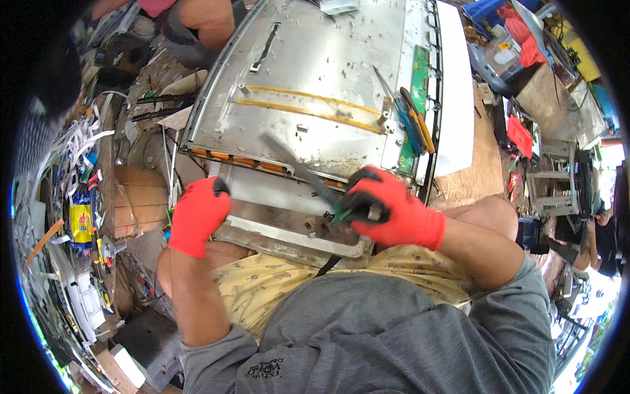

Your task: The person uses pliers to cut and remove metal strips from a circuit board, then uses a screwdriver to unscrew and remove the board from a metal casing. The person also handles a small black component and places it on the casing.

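Note:
My right hand (384,205), in a red glove with black fingertips, is closed around the green handle of a long-bladed tool (298,167). Its grey blade is blurred and points up and left over the near edge of a large metal panel (315,52). My left hand (202,213), gloved the same way, is closed by the panel's near left corner; whatever its fingers hold is hidden. Two yellowish strips (308,95) lie across the panel. A long green circuit board (420,79) runs along its right side, with several screwdrivers (413,125) lying there.
Under the panel's near edge, against my lap, is a dirty pale frame (295,243) with small loose bits on it. A white sheet (456,98) lies to the right. Cables and scrap (79,171) crowd the left; another person's knee (207,20) is at the far left.

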`<act>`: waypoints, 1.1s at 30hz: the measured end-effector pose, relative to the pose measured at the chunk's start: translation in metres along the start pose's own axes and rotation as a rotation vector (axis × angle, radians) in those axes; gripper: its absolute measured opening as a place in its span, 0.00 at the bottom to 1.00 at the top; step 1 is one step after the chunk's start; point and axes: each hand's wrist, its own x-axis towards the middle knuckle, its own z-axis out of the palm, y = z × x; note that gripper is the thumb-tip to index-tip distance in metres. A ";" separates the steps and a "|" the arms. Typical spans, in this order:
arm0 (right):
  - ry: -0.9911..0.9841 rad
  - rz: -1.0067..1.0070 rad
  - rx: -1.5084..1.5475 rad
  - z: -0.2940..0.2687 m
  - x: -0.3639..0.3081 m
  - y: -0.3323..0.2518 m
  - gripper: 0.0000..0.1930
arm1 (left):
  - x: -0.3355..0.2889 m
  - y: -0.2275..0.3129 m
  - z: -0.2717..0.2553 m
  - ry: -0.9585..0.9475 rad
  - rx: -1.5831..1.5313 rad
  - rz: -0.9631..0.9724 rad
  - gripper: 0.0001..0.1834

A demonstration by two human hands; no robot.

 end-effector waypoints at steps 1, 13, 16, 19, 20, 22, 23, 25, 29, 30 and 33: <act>-0.028 -0.040 0.012 0.013 -0.005 -0.002 0.18 | -0.001 -0.010 0.000 -0.016 0.052 -0.033 0.10; -0.385 -0.174 -0.311 0.068 -0.035 0.038 0.15 | -0.007 0.066 0.067 0.005 -0.042 0.499 0.16; -0.421 -0.098 -0.313 0.069 -0.033 0.042 0.16 | -0.011 0.078 0.085 0.039 0.040 0.564 0.16; -0.383 -0.096 -0.287 0.059 -0.029 0.035 0.17 | -0.008 0.073 0.088 -0.207 0.099 0.491 0.17; -0.351 -0.068 -0.317 0.052 -0.028 0.027 0.17 | -0.004 0.075 0.083 -0.294 0.107 0.498 0.17; -0.279 -0.039 -0.387 0.031 -0.021 0.010 0.19 | -0.005 0.069 0.082 -0.279 0.098 0.507 0.14; -0.228 0.023 -0.474 0.018 -0.017 0.004 0.20 | -0.006 0.068 0.083 -0.275 0.093 0.515 0.12; -0.126 0.148 -0.644 -0.002 -0.010 0.006 0.22 | -0.007 0.078 0.077 -0.142 0.045 0.498 0.14; -0.053 0.325 -0.672 -0.024 -0.013 0.027 0.26 | -0.001 0.084 0.077 0.171 0.023 0.498 0.21; -0.082 0.356 -0.678 -0.026 -0.016 0.031 0.26 | 0.004 0.083 0.077 0.146 0.061 0.483 0.29; -0.221 0.380 -0.658 -0.023 -0.019 0.037 0.25 | 0.013 0.089 0.074 0.135 0.112 0.502 0.34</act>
